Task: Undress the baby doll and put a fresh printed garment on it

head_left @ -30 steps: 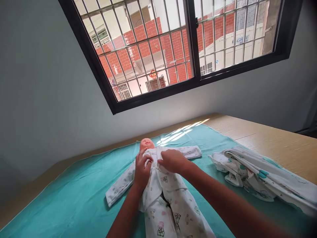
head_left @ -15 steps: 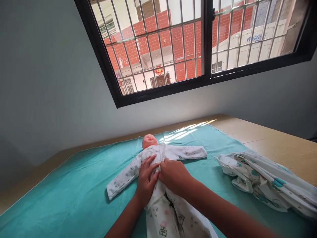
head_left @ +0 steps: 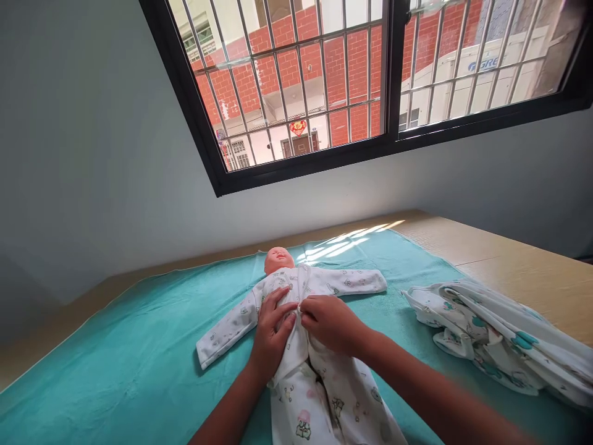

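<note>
A baby doll [head_left: 278, 261] lies on its back, its head toward the window. It wears a white printed baby top [head_left: 352, 282] with both sleeves spread and matching trousers [head_left: 303, 411]. My left hand [head_left: 273, 330] rests flat on the chest with its fingers stretched out. Beside it, my right hand [head_left: 331, 321] is closed in a pinch at the front edge of the top, near the middle of the chest. Whatever small bit of fastening or cloth sits between those fingertips is mostly hidden.
Under the doll a turquoise cloth [head_left: 139, 346] covers much of the wooden table [head_left: 504, 253]. A heap of folded white printed baby clothes [head_left: 500, 340] lies at the right. Behind the table stand a pale wall [head_left: 92, 154] and a black-framed barred window [head_left: 301, 167].
My right hand's fingers have shifted slightly, still pinching at the front of the top. My left hand stays on the chest. The camera view has moved a little.
</note>
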